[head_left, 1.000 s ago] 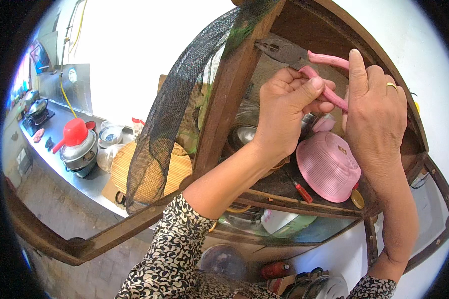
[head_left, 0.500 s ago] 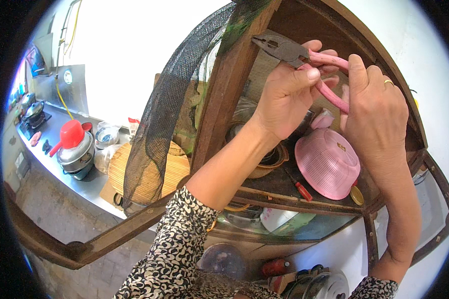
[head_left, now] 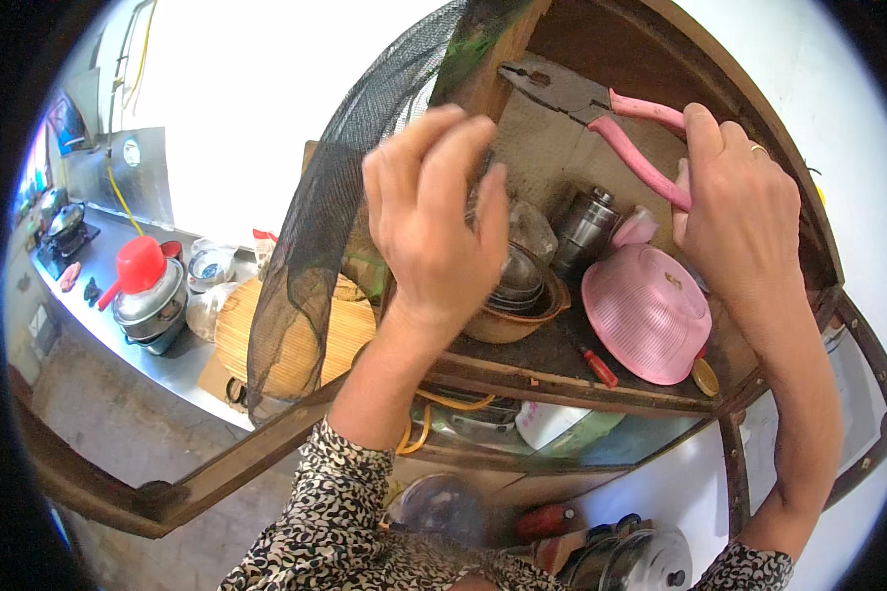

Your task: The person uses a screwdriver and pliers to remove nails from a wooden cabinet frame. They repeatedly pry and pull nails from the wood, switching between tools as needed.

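My right hand (head_left: 744, 202) grips a pair of pliers (head_left: 650, 169) by the ends of its pink handles. The handles stand apart, and the grey metal head points to the upper left inside the wooden cabinet (head_left: 695, 49). Nothing shows in my left hand (head_left: 434, 217), which is raised beside the cabinet's left post. Its fingers are loosely bent, apart and a little blurred. Dark netting (head_left: 310, 236) hangs from the frame just left of this hand.
On the cabinet shelf stand a pink basket (head_left: 646, 315), a brown pot (head_left: 512, 323), a steel canister (head_left: 583, 231) and a red-handled screwdriver (head_left: 598, 367). A wooden door frame (head_left: 237, 473) juts out at lower left. Beyond it, a counter holds a pot (head_left: 151, 300) with a red dipper (head_left: 140, 264).
My left hand has let go of the pliers and moved left and down, toward the netting. The right hand still holds the pliers in nearly the same place.
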Motion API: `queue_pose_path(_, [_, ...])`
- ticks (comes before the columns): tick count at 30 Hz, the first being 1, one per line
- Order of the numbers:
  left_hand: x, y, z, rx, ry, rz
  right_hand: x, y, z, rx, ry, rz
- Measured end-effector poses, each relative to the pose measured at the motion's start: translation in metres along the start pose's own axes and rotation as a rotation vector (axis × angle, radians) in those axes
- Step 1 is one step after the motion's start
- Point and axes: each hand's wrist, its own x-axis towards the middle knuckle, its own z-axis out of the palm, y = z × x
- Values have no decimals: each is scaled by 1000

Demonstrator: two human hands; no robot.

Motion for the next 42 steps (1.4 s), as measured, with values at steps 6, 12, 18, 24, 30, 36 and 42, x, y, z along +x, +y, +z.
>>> queue_pose_path(6, [-17, -19, 2, -66, -216, -391, -21, -10, 4, 193, -294, -8])
queue_pose_path(12, [-22, -17, -5, -127, -302, -533, -57, 14, 19, 738, -424, 301])
queue_pose_path(18, [-24, -21, -5, -178, -307, -537, -123, -23, 27, 1851, -896, 670])
queue_pose_path(24, [-5, -22, 9, -69, -271, -443, -207, -79, 68, 2089, -1000, 733])
queue_pose_path(30, [47, -14, 36, 205, -198, -422, -283, -95, 106, 1870, -748, 951])
queue_pose_path(36, [45, -60, 41, 244, -234, -180, -335, -90, 120, 1671, -809, 1100])
queue_pose_path(42, [36, -51, 53, 239, -257, -250, -337, -78, 130, 974, -865, 850])
